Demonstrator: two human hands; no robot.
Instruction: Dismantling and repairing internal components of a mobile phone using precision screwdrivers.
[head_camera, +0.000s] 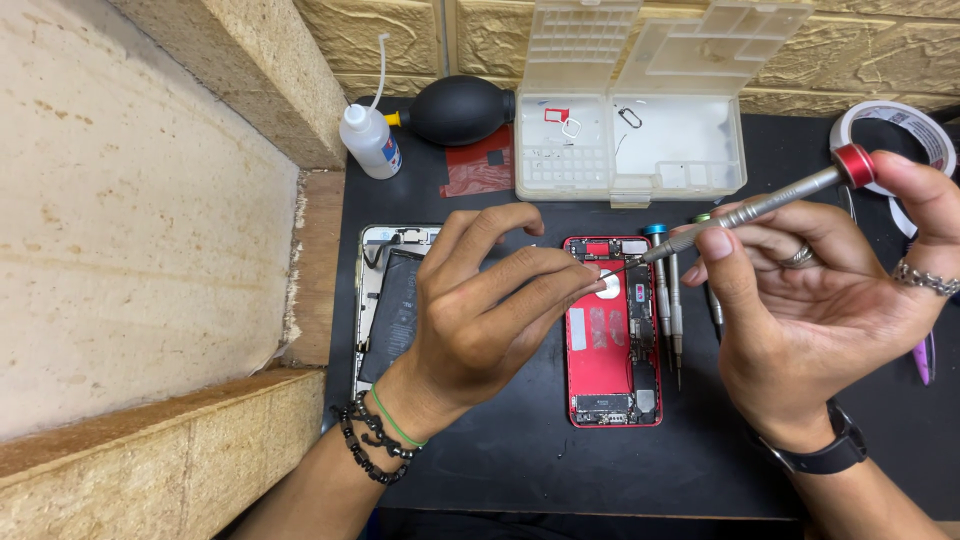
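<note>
- Head view, centre of the frame: an opened red phone rear housing (612, 335) is lying flat on the black work mat (520, 450), its inner parts facing up so the tool can reach them from above.
- Left hand (480, 305) is arching over the housing's upper left part, fingertips pinched narrowly at the point where the tool tip meets it; whether a tiny part is sitting between them cannot be told.
- Right hand (820, 310) is gripping a slim silver screwdriver with a red cap (760, 205), fingers closed around the shaft, tip slanting down and leftward to the housing's upper part.
- Left of centre: a detached phone screen assembly with a dark battery-like panel (392, 300) is lying just beside the housing, partly under the left wrist.
- Right of the housing: spare silver screwdrivers (668, 300) are lying parallel, touching or nearly touching its edge, narrowing room there.
- Upper frame: a clear plastic parts box with open lid (630, 140), a black rubber air blower (458, 110) and a small white squeeze bottle (368, 140) are standing well apart from the hands.
- Upper right: a white tape roll (895, 130) is sitting behind the screwdriver's cap.
- Lower mat is offering bare room; beige stone-like walls (140, 220) are bounding the left.
</note>
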